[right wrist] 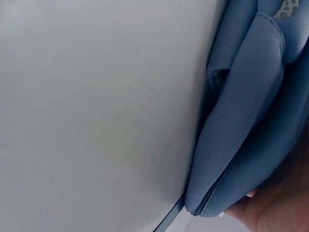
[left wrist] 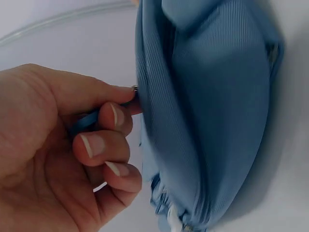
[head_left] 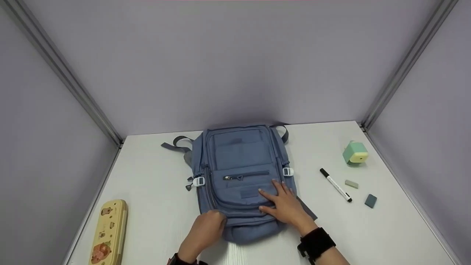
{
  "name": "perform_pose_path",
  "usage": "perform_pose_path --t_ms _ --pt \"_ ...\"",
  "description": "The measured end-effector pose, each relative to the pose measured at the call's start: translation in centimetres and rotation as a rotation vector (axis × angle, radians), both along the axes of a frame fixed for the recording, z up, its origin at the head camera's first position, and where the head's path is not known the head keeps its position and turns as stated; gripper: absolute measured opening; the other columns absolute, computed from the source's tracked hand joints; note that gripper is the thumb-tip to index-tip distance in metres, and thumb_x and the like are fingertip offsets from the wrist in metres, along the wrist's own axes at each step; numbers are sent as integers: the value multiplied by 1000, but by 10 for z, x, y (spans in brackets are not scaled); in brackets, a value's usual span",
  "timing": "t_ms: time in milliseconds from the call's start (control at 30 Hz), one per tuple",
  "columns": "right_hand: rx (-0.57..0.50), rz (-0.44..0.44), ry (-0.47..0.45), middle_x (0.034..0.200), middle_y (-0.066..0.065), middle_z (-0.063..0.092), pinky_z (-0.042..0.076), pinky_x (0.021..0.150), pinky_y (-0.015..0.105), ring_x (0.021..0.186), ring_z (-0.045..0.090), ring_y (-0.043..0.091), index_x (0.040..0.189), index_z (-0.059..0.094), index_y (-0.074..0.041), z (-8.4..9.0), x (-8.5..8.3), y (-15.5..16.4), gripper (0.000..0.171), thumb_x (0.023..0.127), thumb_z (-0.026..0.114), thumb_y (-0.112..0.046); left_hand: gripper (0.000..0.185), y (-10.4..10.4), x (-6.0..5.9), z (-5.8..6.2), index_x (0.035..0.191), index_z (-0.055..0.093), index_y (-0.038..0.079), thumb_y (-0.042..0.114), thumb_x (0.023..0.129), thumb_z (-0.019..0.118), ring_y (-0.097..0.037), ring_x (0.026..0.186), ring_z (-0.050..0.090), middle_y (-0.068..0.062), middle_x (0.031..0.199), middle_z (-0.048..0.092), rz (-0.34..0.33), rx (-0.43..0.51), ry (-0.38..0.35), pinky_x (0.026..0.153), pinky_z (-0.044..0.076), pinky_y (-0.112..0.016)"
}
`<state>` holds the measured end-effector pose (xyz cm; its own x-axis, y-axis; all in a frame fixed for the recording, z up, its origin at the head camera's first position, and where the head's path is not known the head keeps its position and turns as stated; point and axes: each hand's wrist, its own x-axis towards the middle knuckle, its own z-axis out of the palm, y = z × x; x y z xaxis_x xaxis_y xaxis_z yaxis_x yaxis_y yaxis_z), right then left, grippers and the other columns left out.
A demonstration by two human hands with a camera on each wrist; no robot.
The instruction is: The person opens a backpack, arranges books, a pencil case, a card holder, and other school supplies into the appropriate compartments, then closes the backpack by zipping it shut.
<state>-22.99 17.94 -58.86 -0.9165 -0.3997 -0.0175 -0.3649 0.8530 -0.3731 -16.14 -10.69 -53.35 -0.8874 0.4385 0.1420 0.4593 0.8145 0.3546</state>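
A blue backpack [head_left: 243, 154] lies on the white table, its front pocket zipper [head_left: 246, 175] facing up. At the near left edge of the bag, my left hand [head_left: 208, 228] has its fingers curled. In the left wrist view, that hand [left wrist: 63, 145] pinches a zipper pull with a blue tab [left wrist: 86, 122] between thumb and forefinger, against the bag's seam. My right hand [head_left: 287, 206] rests with spread fingers on the lower right front of the bag. Only part of the right hand [right wrist: 275, 208] shows in the right wrist view, beside the bag's blue fabric [right wrist: 236, 116].
A yellow pencil case [head_left: 108, 232] with cartoon prints lies at the left. On the right are a black-and-white marker [head_left: 336, 185], a green and yellow pencil sharpener [head_left: 355, 153], a pale green block [head_left: 351, 184] and a dark block [head_left: 371, 201]. Grey panels [head_left: 235, 62] enclose the table.
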Motion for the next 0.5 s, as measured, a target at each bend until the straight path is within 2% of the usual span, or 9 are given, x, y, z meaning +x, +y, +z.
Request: perform_pose_path --t_ms 133,267,400,500 --pt "0 -6 8 158 22 19 21 106 67 141 16 52 146 47 -32 2 4 -3 61 92 54 -60 16 4 3 -5 74 67 11 5 89 66 -18 67 64 1 72 64 17 36 17 54 48 -36" --pt "35 -20 6 156 26 23 26 103 67 139 20 55 146 48 -28 12 10 -10 59 94 57 -54 6 4 3 -8 82 73 9 7 87 70 -18 72 66 0 79 67 63 57 44 58 51 -37" --pt "57 18 134 144 26 41 33 101 63 132 37 50 139 57 -17 28 20 -22 55 90 70 -39 6 5 2 -6 82 74 10 13 87 73 -18 69 66 1 78 68 116 80 50 56 51 -35" --pt "2 101 267 128 18 54 42 96 53 118 53 37 128 63 -12 37 26 -38 51 83 79 -30 11 6 0 -3 76 72 11 17 85 76 -15 63 63 2 71 65 172 97 80 52 49 -33"
